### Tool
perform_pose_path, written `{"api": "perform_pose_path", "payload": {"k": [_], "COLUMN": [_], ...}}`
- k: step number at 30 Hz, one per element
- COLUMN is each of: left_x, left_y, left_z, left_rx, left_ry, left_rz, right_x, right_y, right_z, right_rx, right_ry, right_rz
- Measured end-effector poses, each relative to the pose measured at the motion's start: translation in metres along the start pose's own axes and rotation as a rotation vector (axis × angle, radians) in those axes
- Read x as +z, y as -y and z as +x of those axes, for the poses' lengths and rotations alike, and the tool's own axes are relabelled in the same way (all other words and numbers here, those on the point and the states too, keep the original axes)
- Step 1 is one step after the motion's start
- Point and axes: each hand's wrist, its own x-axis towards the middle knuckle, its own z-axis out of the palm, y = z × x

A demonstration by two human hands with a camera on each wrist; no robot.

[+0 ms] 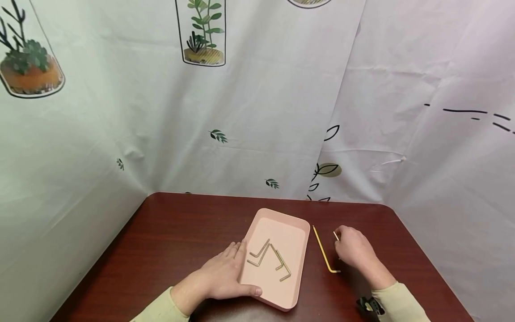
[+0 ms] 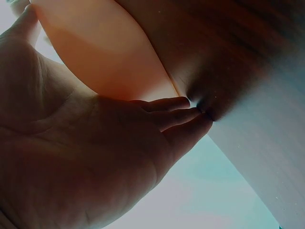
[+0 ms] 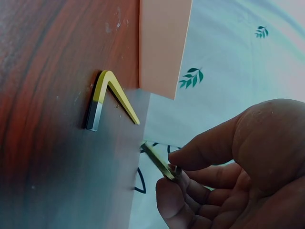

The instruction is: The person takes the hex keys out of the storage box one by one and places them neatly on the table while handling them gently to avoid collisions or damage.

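A pink tray point(image 1: 287, 223) lies on the table, with several brass-coloured hex keys point(image 1: 284, 263) in its middle. My left hand point(image 1: 223, 276) rests against the tray's left side, its fingers straight along the rim and the thumb spread over the near end. To the right of the tray, a yellow hex key point(image 1: 322, 249) with a bare metal short end lies on the wood. My right hand point(image 1: 356, 250) is just beyond it and pinches another hex key point(image 3: 157, 161) between thumb and fingers. The bent end of that key is mostly hidden by the fingers.
The dark reddish wooden table point(image 1: 177, 232) has rounded far corners. Patterned white fabric point(image 1: 249, 112) hangs behind it and on both sides, close to its edges. A dark band point(image 1: 370, 306) sits at the right wrist.
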Motion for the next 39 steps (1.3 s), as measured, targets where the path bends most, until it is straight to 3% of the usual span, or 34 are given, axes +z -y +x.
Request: {"api": "perform_pose_path", "payload": {"k": [15, 39], "left_x": [0.001, 0.0], "left_y": [0.002, 0.001], "left_z": [0.001, 0.0], "left_rx": [0.006, 0.01], "left_ry": [-0.003, -0.009], "left_rz": [0.004, -0.006], "right_x": [0.004, 0.016], "right_y": [-0.001, -0.004], "right_z": [0.0, 0.001], "right_rx": [-0.01, -0.009], "right_ry": [-0.039, -0.02], "right_rz": [0.001, -0.008]}}
